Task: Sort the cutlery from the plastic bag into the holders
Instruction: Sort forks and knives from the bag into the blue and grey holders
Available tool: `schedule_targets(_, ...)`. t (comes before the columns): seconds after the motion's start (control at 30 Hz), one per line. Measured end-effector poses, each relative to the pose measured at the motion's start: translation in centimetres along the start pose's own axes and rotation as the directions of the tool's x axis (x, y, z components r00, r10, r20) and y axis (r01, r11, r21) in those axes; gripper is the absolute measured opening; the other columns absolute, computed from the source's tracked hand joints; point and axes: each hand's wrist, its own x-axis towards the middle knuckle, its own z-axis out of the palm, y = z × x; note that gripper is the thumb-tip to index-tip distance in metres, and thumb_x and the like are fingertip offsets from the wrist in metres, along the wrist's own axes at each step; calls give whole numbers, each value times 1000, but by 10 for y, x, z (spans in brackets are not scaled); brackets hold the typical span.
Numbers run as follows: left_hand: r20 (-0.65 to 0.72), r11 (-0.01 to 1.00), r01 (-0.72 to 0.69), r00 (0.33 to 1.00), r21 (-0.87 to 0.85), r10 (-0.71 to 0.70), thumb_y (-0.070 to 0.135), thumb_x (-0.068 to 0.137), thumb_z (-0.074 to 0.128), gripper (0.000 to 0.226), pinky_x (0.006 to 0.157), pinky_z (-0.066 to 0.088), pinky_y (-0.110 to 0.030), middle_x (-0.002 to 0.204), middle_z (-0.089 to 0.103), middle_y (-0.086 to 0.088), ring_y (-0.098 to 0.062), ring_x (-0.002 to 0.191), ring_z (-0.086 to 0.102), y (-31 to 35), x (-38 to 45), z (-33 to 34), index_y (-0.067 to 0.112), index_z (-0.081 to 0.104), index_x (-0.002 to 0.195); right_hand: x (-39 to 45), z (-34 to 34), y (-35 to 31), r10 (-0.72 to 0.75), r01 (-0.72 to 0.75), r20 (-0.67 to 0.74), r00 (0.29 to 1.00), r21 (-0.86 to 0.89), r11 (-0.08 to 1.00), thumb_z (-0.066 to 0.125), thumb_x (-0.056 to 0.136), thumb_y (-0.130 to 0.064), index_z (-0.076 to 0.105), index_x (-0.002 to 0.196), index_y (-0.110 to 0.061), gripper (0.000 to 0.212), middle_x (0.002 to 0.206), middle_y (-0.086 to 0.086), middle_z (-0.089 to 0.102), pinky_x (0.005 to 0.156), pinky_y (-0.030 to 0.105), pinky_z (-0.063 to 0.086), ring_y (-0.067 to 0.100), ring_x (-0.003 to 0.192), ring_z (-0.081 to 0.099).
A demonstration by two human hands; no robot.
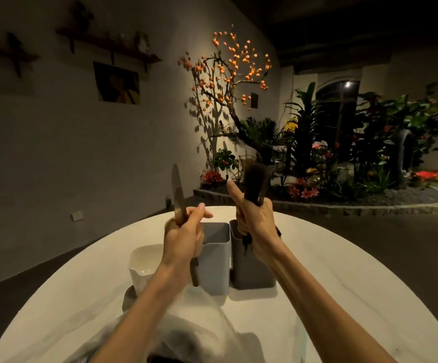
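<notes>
At the far left of the round white table stands a white holder, partly hidden behind the left forearm. The left hand is closed around 1 wooden knife, fingers curled about the middle of it, blade pointing up and the dark handle end hanging below the wrist. Just right of that hand sits the light grey holder, its mouth open and nothing showing inside. Touching its right side is the dark grey holder. Above that one the right hand grips a bundle of dark cutlery in a closed fist, thumb raised, the blurred tops fanning upward; how many pieces it holds cannot be told. The plastic bag lies crumpled at the near edge, between the 2 forearms.

The step in hand looks like dropping the knife into a holder. It would go best with the knife tipped upright over the chosen opening, lowered until its end is past the rim, then let go, so the light container is not knocked. The right hand should keep its bundle clear of the rims meanwhile
</notes>
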Motion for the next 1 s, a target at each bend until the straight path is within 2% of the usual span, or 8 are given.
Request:
schedule_targets(0.13, -80, 995, 25, 997, 95, -18, 28, 102, 57, 27, 46, -3, -30, 48, 33, 4, -10, 45, 27, 6, 52, -27, 7, 69, 91, 63, 35, 7, 33, -36, 46, 998, 53, 998, 74, 90, -34, 41, 58, -19, 48, 48, -3, 31, 40, 22, 25, 9, 37, 26)
schedule_targets(0.27, -88, 987, 80, 994, 138, -68, 29, 102, 57, 26, 40, 24, -21, 50, 34, 3, -8, 42, 27, -6, 78, -44, 7, 68, 92, 94, 60, 42, 35, -44, 135, 990, 65, 997, 75, 89, -30, 45, 63, -16, 42, 46, -3, 33, 42, 23, 27, 10, 37, 28)
schedule_targets(0.37, -83, 981, 126, 990, 149, -115, 27, 103, 56, 26, 39, 25, -20, 47, 36, 5, -6, 39, 28, -19, 85, -50, 6, 68, 94, 100, 69, 70, 102, -98, 120, 988, -41, 994, 79, 85, -33, 58, 74, -11, 32, 51, 0, 53, 48, 22, 44, 9, 44, 51)
schedule_targets(0.5, -98, 977, 160, 984, 140, -147, 28, 102, 57, 28, 38, 28, -19, 46, 40, 4, -7, 39, 31, -32, 90, -56, 3, 69, 99, 104, 70, 93, 156, -132, 150, 976, -161, 978, 84, 79, -35, 70, 100, -10, 36, 83, 3, 76, 65, 21, 58, 15, 76, 75)
schedule_targets(0.57, -101, 976, 170, 982, 136, -157, 29, 102, 58, 28, 39, 28, -19, 47, 41, 3, -8, 41, 31, -35, 94, -59, 4, 70, 98, 108, 68, 96, 141, -105, 159, 977, -212, 972, 86, 76, -38, 70, 103, -14, 40, 93, 3, 75, 75, 25, 61, 18, 89, 74)
schedule_targets(0.67, -97, 973, 178, 982, 144, -165, 29, 102, 57, 27, 41, 29, -19, 50, 42, 1, -9, 43, 32, -37, 98, -61, 6, 70, 96, 108, 65, 94, 121, -81, 174, 977, -221, 972, 87, 74, -37, 65, 111, -19, 47, 101, -2, 71, 66, 15, 53, 13, 90, 71)
schedule_targets(0.8, -98, 970, 201, 977, 135, -188, 28, 101, 58, 26, 42, 29, -20, 52, 42, 0, -9, 44, 32, -38, 100, -64, 6, 70, 96, 114, 60, 92, 79, -43, 224, 971, -163, 986, 85, 80, -29, 71, 98, -14, 28, 94, 4, 75, 69, 21, 59, 18, 85, 75)
schedule_targets(1.0, -85, 972, 217, 974, 95, -209, 27, 100, 60, 26, 41, 29, -19, 51, 42, 0, -10, 43, 32, -37, 104, -63, 4, 70, 95, 119, 56, 94, -94, 200, 242, 966, -466, 862, 63, 97, -39, 65, 112, -25, 21, 109, -6, 68, 78, 18, 57, 9, 97, 67)
